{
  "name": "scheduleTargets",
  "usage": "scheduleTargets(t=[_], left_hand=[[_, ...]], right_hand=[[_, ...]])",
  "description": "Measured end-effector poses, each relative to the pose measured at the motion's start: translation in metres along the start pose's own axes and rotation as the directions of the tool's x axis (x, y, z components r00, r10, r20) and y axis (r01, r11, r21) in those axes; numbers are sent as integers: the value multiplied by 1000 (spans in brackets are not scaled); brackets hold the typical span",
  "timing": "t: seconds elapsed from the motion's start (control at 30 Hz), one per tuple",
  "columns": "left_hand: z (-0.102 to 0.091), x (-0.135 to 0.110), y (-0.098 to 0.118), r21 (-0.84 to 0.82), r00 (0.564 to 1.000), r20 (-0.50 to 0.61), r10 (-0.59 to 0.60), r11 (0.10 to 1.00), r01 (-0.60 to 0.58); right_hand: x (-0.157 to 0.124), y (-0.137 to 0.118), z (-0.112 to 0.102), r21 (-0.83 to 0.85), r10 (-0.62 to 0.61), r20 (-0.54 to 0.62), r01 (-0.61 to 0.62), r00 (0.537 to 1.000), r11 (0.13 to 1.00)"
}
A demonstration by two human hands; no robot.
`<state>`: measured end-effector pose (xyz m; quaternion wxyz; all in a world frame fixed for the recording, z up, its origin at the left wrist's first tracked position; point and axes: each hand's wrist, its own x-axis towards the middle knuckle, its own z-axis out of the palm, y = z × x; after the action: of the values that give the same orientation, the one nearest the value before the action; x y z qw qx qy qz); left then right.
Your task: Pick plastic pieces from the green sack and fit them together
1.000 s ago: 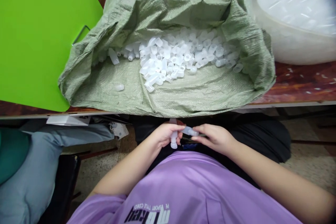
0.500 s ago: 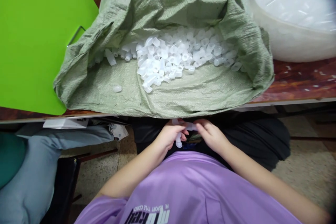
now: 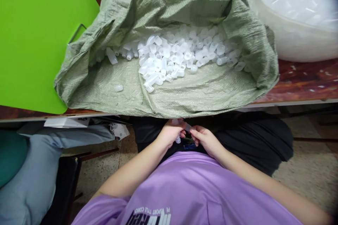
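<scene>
Below the table edge, over my lap, my left hand [image 3: 172,133] is closed around translucent white plastic pieces; the end of one plastic piece [image 3: 178,140] pokes out under the fingers. My right hand [image 3: 205,137] pinches the near end of another translucent plastic piece [image 3: 188,127], whose other end reaches into my left hand. How these pieces join is hidden by the fingers. Just beyond the hands, a green woven sack [image 3: 118,100] lies with its mouth open toward me. Inside it is a heap of small translucent plastic tube pieces [image 3: 169,59], with one loose piece [image 3: 118,88] nearer the front.
A bright green panel [image 3: 39,42] with a metal handle is left of the sack. To the right, a large whitish tub [image 3: 298,44] full of clear-wrapped white material stands on the reddish table [image 3: 303,81]. Another person's leg [image 3: 44,161] is at the lower left.
My right hand has moved left and closer to my left hand. The plastic piece between them now slants downward to the right, and less of the pieces shows.
</scene>
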<state>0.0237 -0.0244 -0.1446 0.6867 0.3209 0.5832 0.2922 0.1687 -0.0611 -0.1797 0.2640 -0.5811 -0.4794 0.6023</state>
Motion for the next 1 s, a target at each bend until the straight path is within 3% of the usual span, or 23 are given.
scheduleTargets(t=[0.2, 0.3, 0.43, 0.53, 0.6, 0.7, 0.87, 1.0], left_hand=[[4, 11, -3, -296, 991, -99, -95, 953, 62], [4, 11, -2, -395, 990, -127, -67, 919, 12], [9, 9, -5, -426, 979, -204, 4, 900, -92], [13, 7, -5, -449, 978, -210, -3, 889, -94], [14, 5, -2, -494, 987, -152, -52, 869, -30], [15, 1, 3, -601, 975, 35, -220, 775, 196], [17, -5, 7, -600, 879, 318, -355, 643, 476], [8, -5, 11, -474, 739, 554, -384, 584, 659]], right_hand=[[13, 1, -15, 12, 82, -103, -81, 991, 997], [5, 0, -17, -50, 43, -17, -44, 999, 998], [-7, -8, -3, -112, -36, 147, 53, 989, 992], [-10, -15, 6, -162, -95, 221, 133, 971, 978], [-12, -18, 6, -217, -169, 228, 219, 959, 951], [-14, -22, -2, -328, -303, 236, 370, 923, 869], [-20, -21, -15, -441, -435, 324, 541, 840, 716], [-28, -21, -21, -470, -606, 425, 736, 672, 487]])
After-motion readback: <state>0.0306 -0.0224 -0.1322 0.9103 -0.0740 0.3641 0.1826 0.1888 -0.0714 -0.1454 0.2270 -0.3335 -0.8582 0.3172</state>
